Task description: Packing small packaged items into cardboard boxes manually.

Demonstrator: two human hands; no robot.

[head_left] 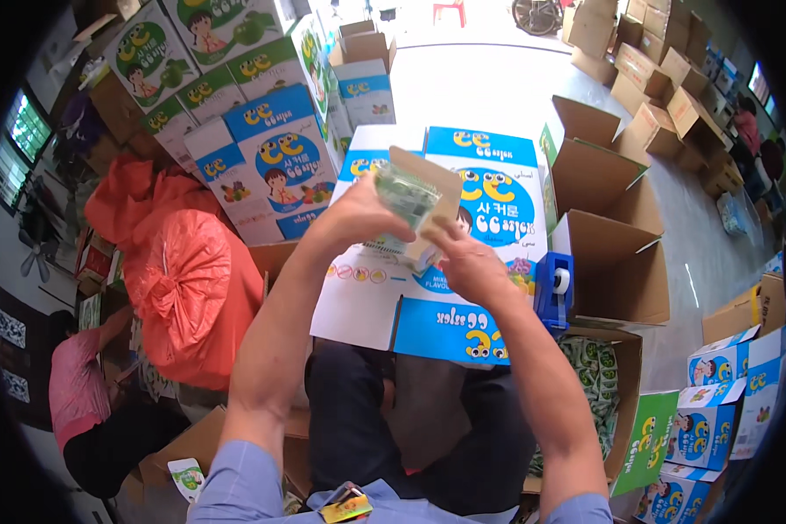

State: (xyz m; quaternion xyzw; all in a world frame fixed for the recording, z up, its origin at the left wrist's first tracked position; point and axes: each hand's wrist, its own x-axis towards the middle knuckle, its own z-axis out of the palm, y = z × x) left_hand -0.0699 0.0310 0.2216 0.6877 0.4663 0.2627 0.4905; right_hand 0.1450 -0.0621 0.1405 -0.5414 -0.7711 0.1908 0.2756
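Note:
My left hand (362, 214) is closed round a clear-wrapped bundle of green packets (406, 194). Right against the bundle is a small carton with its brown inner side (441, 179) showing, and my right hand (473, 266) grips its lower edge. Whether the bundle sits inside the carton or only in front of it, I cannot tell. Both hands are above a flattened blue and white printed carton (358, 319) that lies like a work top over my knees. A blue tape dispenser (554, 290) with a roll of tape stands by its right edge.
On the right are open brown cartons (607, 231) and a box of green packets (589, 371). Blue and white cartons (699, 428) are stacked lower right. Tied orange sacks (183, 288) stand left, before stacked printed cartons (266, 162). Another person (83, 384) crouches at far left.

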